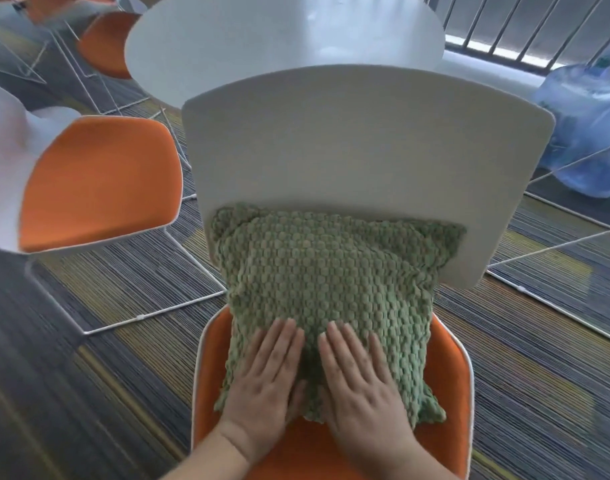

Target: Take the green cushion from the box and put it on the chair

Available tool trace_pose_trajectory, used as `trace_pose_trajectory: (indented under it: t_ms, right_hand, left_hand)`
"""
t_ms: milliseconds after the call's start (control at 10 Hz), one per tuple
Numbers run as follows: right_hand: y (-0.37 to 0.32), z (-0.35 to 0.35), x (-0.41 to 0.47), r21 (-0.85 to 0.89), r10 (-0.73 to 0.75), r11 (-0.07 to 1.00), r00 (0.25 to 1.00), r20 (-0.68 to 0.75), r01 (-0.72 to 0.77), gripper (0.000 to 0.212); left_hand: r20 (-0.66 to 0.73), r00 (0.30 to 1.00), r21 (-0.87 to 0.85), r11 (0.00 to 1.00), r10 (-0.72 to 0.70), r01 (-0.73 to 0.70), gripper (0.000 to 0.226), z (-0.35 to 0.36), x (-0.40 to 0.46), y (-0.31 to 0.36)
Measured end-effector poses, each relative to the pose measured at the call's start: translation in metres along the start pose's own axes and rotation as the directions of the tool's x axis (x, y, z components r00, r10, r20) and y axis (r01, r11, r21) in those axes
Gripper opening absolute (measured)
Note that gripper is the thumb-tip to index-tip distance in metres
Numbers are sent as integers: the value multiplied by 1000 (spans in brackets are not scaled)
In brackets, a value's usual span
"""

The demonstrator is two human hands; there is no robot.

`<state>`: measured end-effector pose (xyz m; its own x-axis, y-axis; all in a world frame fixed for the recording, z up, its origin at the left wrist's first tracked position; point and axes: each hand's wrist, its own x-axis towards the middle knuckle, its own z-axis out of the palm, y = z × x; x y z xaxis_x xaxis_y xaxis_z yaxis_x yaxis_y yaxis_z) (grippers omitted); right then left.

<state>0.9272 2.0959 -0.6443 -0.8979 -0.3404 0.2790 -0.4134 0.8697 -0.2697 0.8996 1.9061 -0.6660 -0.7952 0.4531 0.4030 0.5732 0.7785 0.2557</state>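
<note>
The green knitted cushion [327,289] lies on the orange seat of the chair [449,368] and leans against its white backrest. My left hand [265,386] rests flat on the cushion's lower part, fingers stretched out and close together. Right beside it, my right hand [362,389] presses flat on the cushion in the same way. Neither hand grips anything. No box is in view.
A second orange chair [99,181] stands to the left, with more chairs at the far left. A round white table [282,39] is behind the backrest. Blue water bottles [587,133] lie at the right near a railing. Striped carpet covers the floor.
</note>
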Motion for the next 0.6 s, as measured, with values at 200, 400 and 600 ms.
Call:
trace_pose_trajectory:
  t_ms: [200,400,600]
  right_hand:
    - [65,16,-3,-136,31,991,996,82,-19,61]
    - [104,2,-39,-165,265,954,962,61,-252,62]
    - [65,-53,-20,18,381,925,925,-18,-380,64]
  left_hand:
    - [63,993,123,989,-95,87,60,24,-16,-45]
    - [105,955,172,951,-277,257,75,19,-28,-61]
    - [49,935,-60,933,-352,354,68,-41,-14,-15]
